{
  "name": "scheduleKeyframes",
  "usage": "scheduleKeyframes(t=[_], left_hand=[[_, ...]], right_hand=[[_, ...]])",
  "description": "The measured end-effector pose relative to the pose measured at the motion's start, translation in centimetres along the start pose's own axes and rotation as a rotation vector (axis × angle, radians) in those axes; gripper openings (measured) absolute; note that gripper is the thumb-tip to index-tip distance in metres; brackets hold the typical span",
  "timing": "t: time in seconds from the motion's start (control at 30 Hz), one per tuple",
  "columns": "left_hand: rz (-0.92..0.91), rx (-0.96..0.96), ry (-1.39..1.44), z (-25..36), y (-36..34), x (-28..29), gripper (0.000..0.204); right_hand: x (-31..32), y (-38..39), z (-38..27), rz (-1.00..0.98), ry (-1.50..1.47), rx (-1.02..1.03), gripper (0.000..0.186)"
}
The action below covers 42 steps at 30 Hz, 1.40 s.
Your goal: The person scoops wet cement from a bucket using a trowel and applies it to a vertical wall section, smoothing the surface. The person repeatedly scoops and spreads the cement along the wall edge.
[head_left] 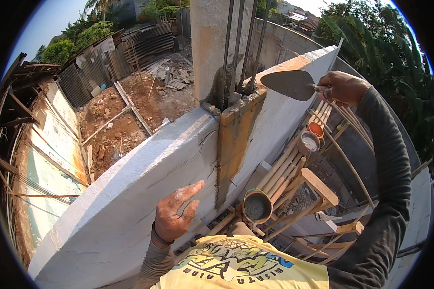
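Note:
My right hand (345, 88) is raised at the upper right and closed round the handle of a pointed trowel (289, 85). The blade points left, in front of the wall top, near a column of upright steel bars (231, 53). My left hand (177, 210) hovers before the pale block wall (144, 166), fingers and thumb apart, holding nothing. A grey smear marks its fingers. Between the two wall stretches stands a board-faced concrete column (237, 137) with rough mortar along its top. Below it, close to my body, sits a bucket of grey mortar (257, 206).
Bamboo poles (284, 168) form a scaffold below on the right, with a second bucket (309, 141) and an orange container (316, 128) farther along. A wooden plank frame (319, 187) stands beside them. Beyond the wall lie rubble ground (118, 123) and a corrugated metal fence (94, 70).

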<state>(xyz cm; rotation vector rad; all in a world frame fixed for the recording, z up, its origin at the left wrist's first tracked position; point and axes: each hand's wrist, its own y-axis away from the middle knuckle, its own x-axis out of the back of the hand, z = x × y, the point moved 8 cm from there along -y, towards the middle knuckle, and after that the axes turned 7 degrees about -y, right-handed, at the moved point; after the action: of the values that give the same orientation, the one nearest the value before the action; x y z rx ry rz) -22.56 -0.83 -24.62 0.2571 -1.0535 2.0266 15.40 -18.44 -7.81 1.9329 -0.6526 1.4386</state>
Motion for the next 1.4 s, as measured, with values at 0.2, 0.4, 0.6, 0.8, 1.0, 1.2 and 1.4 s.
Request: scheduleKeyframes(t=[0.2,0.4,0.6,0.8,1.0,1.2,1.4], left_hand=[[0.594,0.07,0.072,-0.3,5.7,7.8,0.029],[0.699,-0.128,-0.059,4.5,-2.5,7.9,0.037],[0.595,-0.123,-0.36,6.4,-9.1,8.7,0.041],[0.8,0.258,-0.582,1.1,-0.1,12.1,0.037],[0.9,0.396,-0.828,-0.6,5.4,14.3,0.034],[1.1,0.24,-0.874,1.2,4.5,14.9,0.033],[0.798,-0.182,-0.427,5.6,-8.6,9.7,0.028]], right_hand=[[2.1,-2.3,-5.6,-0.083,0.25,0.154,0.024],[3.1,-4.7,-5.5,-0.073,0.336,0.164,0.026],[4.8,-6.0,-3.7,-0.064,0.271,0.269,0.024],[5.1,-8.1,-1.4,-0.144,0.059,0.312,0.027],[4.6,-8.3,-3.6,-0.28,0.186,0.303,0.031],[6.0,-8.3,-9.1,-0.168,0.328,0.516,0.036],[7.2,-7.3,-10.2,0.17,0.48,0.795,0.035]])
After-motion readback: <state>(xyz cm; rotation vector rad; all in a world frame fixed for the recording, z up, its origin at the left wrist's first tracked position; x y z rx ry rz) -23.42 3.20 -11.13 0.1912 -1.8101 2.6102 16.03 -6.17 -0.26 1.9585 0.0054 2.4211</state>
